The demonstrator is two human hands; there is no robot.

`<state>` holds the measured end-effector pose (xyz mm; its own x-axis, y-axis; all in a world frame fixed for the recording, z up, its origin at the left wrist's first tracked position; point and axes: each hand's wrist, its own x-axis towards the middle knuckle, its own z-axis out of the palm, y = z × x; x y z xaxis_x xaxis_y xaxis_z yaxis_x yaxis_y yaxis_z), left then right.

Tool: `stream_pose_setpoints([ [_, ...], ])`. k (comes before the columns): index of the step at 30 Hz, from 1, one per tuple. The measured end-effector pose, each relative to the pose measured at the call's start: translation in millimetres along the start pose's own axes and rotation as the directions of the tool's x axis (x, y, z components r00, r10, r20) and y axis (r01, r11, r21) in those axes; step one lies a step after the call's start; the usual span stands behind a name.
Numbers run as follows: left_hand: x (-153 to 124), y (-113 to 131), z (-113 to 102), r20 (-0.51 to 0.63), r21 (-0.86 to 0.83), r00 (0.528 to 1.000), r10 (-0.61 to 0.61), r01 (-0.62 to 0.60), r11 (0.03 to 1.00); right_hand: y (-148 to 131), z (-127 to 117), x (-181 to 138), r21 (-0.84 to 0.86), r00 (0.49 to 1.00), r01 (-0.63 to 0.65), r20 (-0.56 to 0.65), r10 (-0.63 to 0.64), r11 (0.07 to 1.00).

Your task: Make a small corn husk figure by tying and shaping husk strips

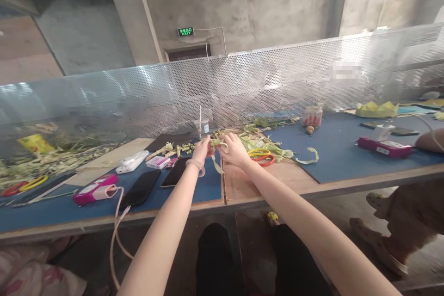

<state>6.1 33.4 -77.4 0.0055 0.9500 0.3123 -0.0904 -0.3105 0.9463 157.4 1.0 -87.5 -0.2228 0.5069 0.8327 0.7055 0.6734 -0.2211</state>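
Both my arms reach out to the far side of the workbench (277, 194). My left hand (202, 148) and my right hand (234, 148) are close together, their fingers curled on a green leaf strip (218, 144) that runs between them; a loose end hangs below. Right behind the hands lies a heap of green leaf strips (253, 139). Red and yellow scissors (261, 155) lie just right of my right hand. A clear plastic cup with a straw (201, 126) stands behind my left hand.
Two dark phones (140, 188) (175, 172), a small white box (157, 162), a white device (132, 162) and a pink power bank with a cable (95, 189) lie at left on the blue mat. A perforated metal screen (277, 78) backs the bench. Another person's legs (402, 222) are at right.
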Motion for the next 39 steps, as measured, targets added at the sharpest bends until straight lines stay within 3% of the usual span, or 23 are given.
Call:
stream_pose_setpoints([
  [3,-1.0,1.4,1.6,0.019,-0.038,0.999,-0.031,0.032,0.999,8.2,2.3,4.0,0.13,0.992,-0.13,0.013,0.129,0.983],
  [5,-1.9,2.1,2.5,0.076,-0.045,0.995,-0.06,0.064,0.997,10.2,1.7,6.3,0.291,0.97,-0.245,0.062,0.237,0.925],
  [9,-4.8,3.0,4.5,0.191,-0.027,0.976,-0.105,0.112,0.993,7.0,-4.7,8.7,0.63,0.919,-0.393,0.234,0.318,0.67],
  [11,-6.5,3.6,5.5,0.219,-0.034,0.969,-0.117,0.128,0.991,4.9,-7.4,9.1,0.71,0.885,-0.459,0.316,0.341,0.535],
  [14,-8.5,4.8,6.4,0.246,-0.04,0.963,-0.113,0.126,0.991,5.1,-8.1,10.0,0.749,0.853,-0.503,0.352,0.385,0.43],
  [20,-10.0,7.4,6.8,0.257,-0.015,0.958,-0.128,0.137,0.991,11.2,-6.8,11.5,0.68,0.8,-0.562,0.3,0.52,0.471],
  [26,-11.4,9.4,7.1,0.264,-0.016,0.957,-0.123,0.132,0.991,20.7,4.0,11.1,0.731,0.762,-0.609,0.433,0.482,0.307],
  [32,-10.7,8.1,6.1,0.241,-0.022,0.962,-0.126,0.135,0.991,25.7,9.3,11.5,0.717,0.755,-0.633,0.49,0.436,0.291],
  [34,-10.6,8.4,6.1,0.233,-0.027,0.964,-0.128,0.138,0.99,22.8,5.8,11.4,0.71,0.764,-0.627,0.479,0.433,0.321],
  [39,-10.5,9.9,5.9,0.212,-0.052,0.969,-0.128,0.141,0.989,12.2,-4.8,12.7,0.709,0.833,-0.515,0.283,0.475,0.482],
])
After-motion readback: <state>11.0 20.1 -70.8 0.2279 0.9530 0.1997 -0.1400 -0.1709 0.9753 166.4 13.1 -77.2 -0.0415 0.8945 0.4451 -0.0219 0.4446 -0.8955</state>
